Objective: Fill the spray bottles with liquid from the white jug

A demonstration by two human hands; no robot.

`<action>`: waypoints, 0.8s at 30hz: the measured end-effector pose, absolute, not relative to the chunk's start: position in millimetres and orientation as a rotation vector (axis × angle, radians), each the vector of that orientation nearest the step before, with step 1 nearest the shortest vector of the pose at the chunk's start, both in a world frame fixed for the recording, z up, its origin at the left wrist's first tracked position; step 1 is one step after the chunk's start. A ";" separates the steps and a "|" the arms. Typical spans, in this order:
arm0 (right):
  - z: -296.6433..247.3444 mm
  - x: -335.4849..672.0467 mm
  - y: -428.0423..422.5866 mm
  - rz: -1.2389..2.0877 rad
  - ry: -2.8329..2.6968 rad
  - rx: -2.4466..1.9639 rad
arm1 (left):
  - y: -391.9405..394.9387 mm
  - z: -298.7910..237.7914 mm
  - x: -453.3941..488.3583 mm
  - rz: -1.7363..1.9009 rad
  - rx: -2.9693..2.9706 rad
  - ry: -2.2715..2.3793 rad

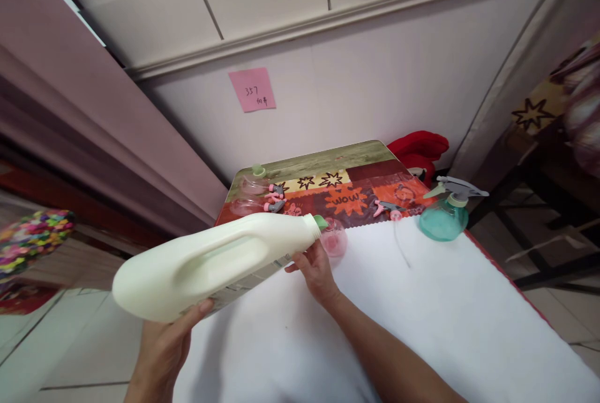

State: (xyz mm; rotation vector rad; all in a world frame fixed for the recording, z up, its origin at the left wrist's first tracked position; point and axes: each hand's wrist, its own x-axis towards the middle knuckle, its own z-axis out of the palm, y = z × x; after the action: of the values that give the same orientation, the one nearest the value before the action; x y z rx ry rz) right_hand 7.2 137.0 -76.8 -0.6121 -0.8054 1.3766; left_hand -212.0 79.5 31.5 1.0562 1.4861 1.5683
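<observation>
A large pale-green plastic jug (154, 272) is tilted, its neck towards the right. My left hand (169, 334) grips its underside near the base. Close to the neck, my right hand (316, 268) has its fingers curled against the jug's lower side, partly hidden by it. The jug's green spout (320, 222) is over a small clear pink bottle (336, 242) standing on the white cloth; whether liquid flows cannot be seen. To the right lies a pink-and-grey trigger sprayer head (387, 208) with a thin tube (402, 245).
A teal spray bottle (443, 220) stands at the table's right edge. Two clear pinkish bottles with pink-and-grey sprayer heads (275, 205) lie at the left, near a light-green cap (259, 171). White cloth (398, 309) covers the near tabletop; a wall (347, 90) rises behind.
</observation>
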 end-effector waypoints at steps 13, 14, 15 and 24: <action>-75.4 7.5 136.7 1.377 -0.799 -0.597 | 75.3 46.0 -194.1 1.576 1.027 1.583; -75.3 7.7 136.7 1.376 -0.798 -0.597 | 75.2 47.0 -193.3 1.565 1.027 1.595; -75.3 7.7 136.7 1.376 -0.797 -0.596 | 75.3 47.7 -193.0 1.557 1.029 1.603; -76.5 7.4 136.8 1.370 -0.795 -0.598 | 76.0 44.5 -197.5 1.558 1.064 1.556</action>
State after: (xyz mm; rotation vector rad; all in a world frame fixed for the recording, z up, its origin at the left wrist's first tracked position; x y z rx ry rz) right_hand 7.4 136.8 -76.5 -0.5979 -0.7954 1.3696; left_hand -197.5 76.0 44.5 1.0636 1.5561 1.5583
